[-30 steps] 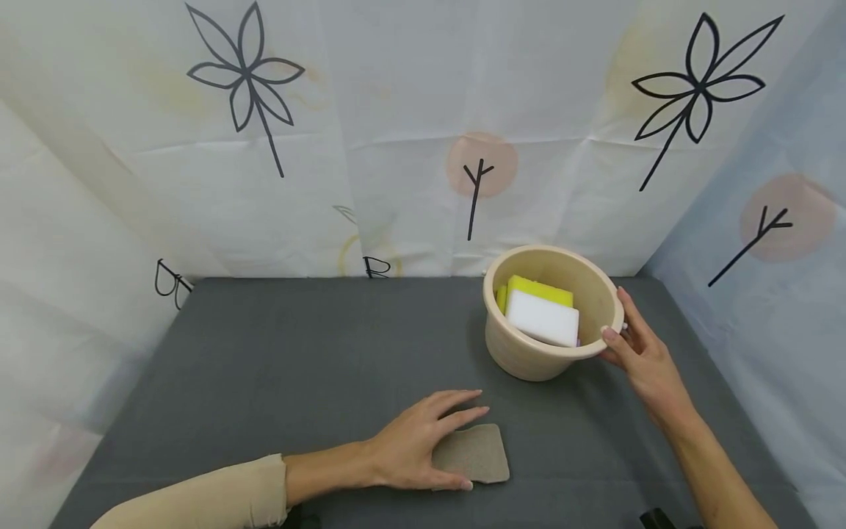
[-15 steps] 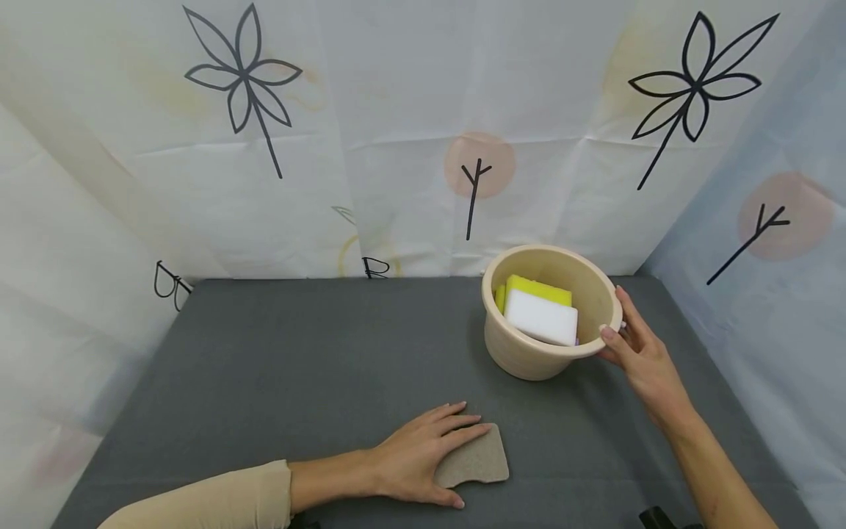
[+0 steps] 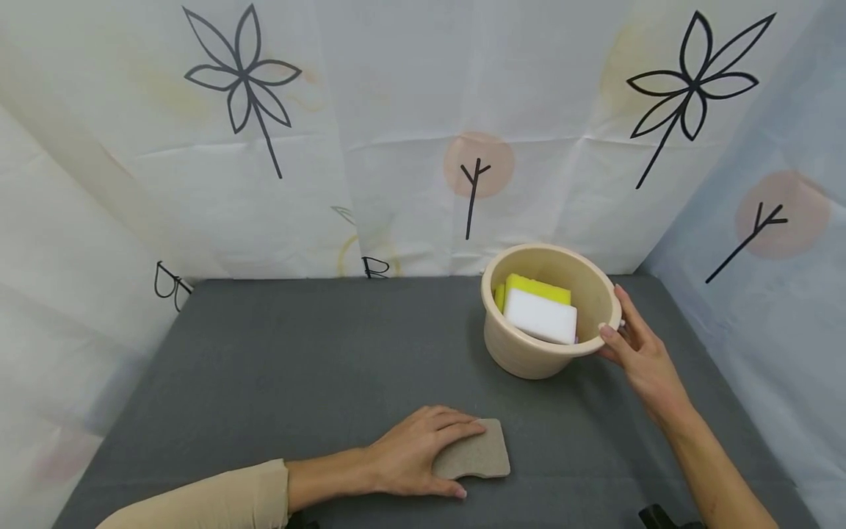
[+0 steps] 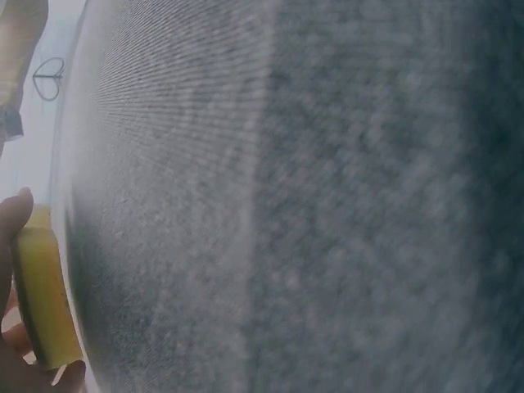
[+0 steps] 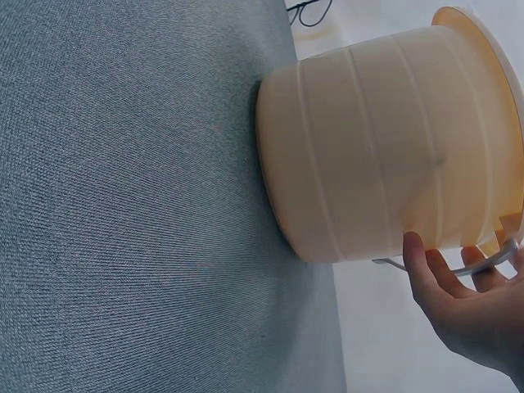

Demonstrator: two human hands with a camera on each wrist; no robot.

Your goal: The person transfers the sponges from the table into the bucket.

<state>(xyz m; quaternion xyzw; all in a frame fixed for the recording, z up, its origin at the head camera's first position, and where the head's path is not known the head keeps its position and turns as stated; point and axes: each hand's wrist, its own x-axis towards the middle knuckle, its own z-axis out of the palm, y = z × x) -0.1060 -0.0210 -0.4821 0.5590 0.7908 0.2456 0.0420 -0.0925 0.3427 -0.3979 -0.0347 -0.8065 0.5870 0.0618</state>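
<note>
My left hand (image 3: 413, 455) grips a sponge (image 3: 479, 452), its fingers along the far edge and its thumb at the near edge. The sponge's top is grey-brown with a notched side; its yellow foam (image 4: 47, 303) shows in the left wrist view. At the table's right, my right hand (image 3: 641, 356) holds the rim of a cream bucket (image 3: 525, 356), thumb on the rim and fingers outside. Inside lie a white sponge (image 3: 540, 317) and a yellow sponge (image 3: 538, 289); what lies beneath them is mostly hidden.
A grey cloth (image 3: 297, 367) covers the table. Printed white curtains (image 3: 396, 184) enclose its back and sides. The bucket has a thin carrying handle (image 5: 483, 266) near the right fingers. A black object (image 3: 656, 516) shows at the bottom edge.
My left hand's fingers were spread above the sponge; they came down onto it and have now closed about its edges. The right hand and bucket stay in place.
</note>
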